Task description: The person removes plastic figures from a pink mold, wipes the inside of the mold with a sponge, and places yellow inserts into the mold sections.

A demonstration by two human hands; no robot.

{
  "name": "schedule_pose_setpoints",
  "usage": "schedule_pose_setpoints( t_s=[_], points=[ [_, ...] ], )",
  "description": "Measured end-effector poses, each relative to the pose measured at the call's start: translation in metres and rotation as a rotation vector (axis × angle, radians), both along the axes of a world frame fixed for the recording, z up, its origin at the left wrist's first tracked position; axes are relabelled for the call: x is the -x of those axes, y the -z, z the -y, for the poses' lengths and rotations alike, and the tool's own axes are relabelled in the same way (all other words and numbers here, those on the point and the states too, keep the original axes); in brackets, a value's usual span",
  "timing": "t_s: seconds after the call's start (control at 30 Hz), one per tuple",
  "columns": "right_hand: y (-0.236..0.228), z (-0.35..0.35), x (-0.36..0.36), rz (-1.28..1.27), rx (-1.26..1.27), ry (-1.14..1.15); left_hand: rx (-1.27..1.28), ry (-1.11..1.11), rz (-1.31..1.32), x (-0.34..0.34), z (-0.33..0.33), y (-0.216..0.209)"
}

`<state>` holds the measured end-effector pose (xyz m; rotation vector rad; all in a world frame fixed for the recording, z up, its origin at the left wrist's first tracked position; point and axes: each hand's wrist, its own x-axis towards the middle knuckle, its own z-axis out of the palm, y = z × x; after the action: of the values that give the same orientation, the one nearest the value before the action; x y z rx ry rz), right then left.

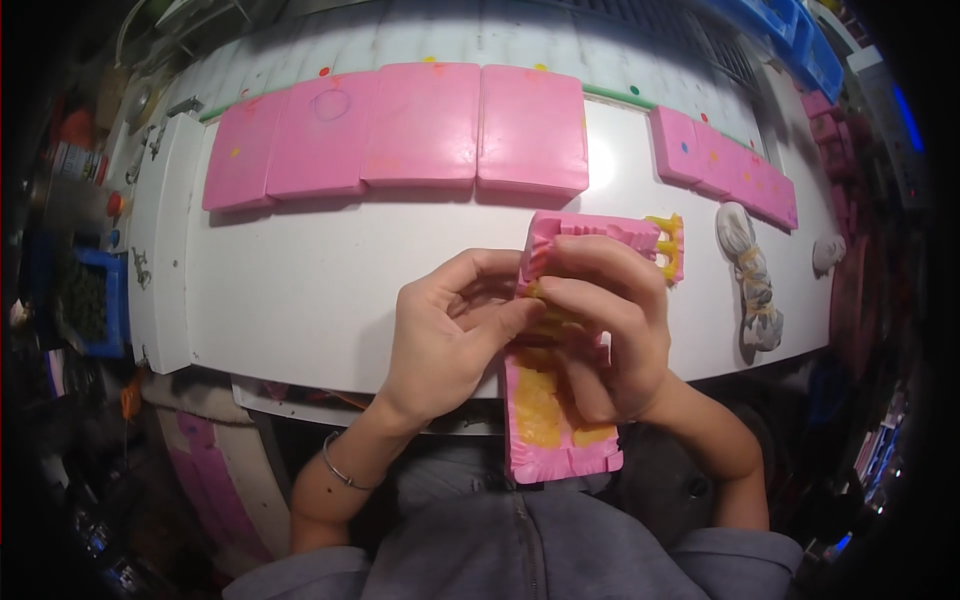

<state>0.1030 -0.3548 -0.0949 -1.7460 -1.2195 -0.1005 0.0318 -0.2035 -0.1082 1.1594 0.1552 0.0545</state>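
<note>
A pink rubber mold lies spread in two parts under my hands. Its lower part [565,468] hangs past the table's front edge and has yellow hollows inside. The upper part [605,230] lies on the table, and a yellow piece with prongs [668,248] shows at its right end. My left hand [440,335] is closed in a pinch at the gap between the parts, thumb and fingertips on the mold's edge. Curled over the mold from the right, my right hand [625,315] grips it with bent fingers. Both hands partly hide the yellow material at the middle.
Several large pink blocks [420,125] stand in a row at the back of the white table [290,290]. Smaller pink blocks [720,165] sit at the back right. A pale bundle tied with bands [752,280] lies right of my hands. A blue bin [100,300] is far left.
</note>
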Motion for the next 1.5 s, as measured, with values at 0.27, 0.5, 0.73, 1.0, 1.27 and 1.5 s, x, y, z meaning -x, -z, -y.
schedule_pose_setpoints(
  t_s=[0.27, 0.5, 0.73, 1.0, 1.27, 1.5],
  points=[
    [0.003, 0.006, -0.005, 0.048, -0.119, 0.006, -0.002, 0.148, -0.100, -0.011, -0.008, -0.008],
    [0.011, 0.009, 0.001, 0.009, -0.239, 0.154, -0.166, -0.007, -0.033, -0.010, 0.005, -0.001],
    [0.015, -0.001, 0.008, -0.345, -0.322, 0.479, -0.313, -0.119, 0.068, -0.005, 0.014, 0.009],
    [0.024, 0.002, 0.016, -0.839, -0.470, 0.163, -0.123, -0.066, 0.010, -0.007, 0.018, 0.001],
    [0.020, 0.000, 0.020, -1.033, -0.606, 0.161, -0.096, -0.080, 0.089, -0.005, 0.021, 0.004],
    [0.028, 0.000, 0.022, -0.830, -0.467, 0.237, -0.152, 0.005, 0.050, -0.009, 0.016, 0.001]
  ],
)
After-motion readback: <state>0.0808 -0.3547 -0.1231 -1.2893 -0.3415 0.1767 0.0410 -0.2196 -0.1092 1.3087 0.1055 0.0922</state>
